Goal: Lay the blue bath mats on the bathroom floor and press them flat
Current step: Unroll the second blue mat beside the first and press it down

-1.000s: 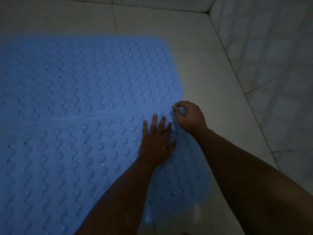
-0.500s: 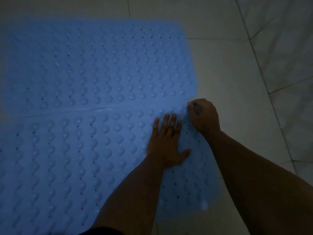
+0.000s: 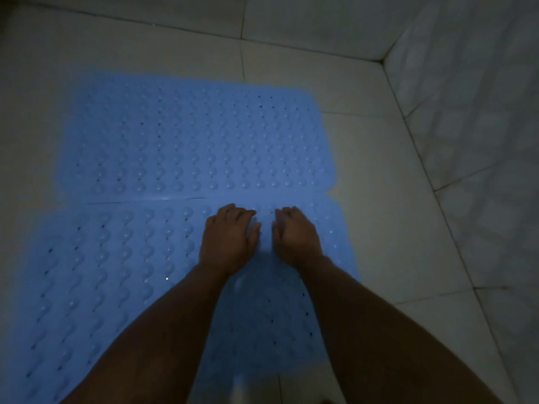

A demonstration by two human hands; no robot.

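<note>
A: Dim bathroom, pale tiled floor (image 3: 379, 176) with dark grout lines, and a tiled wall (image 3: 472, 112) rising on the right, meeting the floor in a corner at the top right.

B: Where are the mats?

A: Two blue ones lie on the floor, edge to edge. The far mat (image 3: 198, 141) lies flat, covered in rows of round bumps and small holes. The near mat (image 3: 116, 272) abuts it along a thin dark seam that runs left to right just beyond the fingertips. Its lower left part runs out of the picture, and the forearms cover much of its middle.

B: And the hands?

A: Both are on the near mat, close to the seam and side by side with a narrow gap between them. The left hand (image 3: 230, 237) rests palm down, fingers bent at the tips against the surface, thumb stretched toward the other hand. The right hand (image 3: 294, 237) sits the same way, knuckles raised a little, fingers bent down onto the mat.

B: Is either one holding anything?

A: Neither holds anything I can see; they rest on the mat. The light is poor, so the fingertips blur into the blue and I cannot tell how hard they press. Something pale at the bottom edge, between the arms, is too smeared to identify.
</note>
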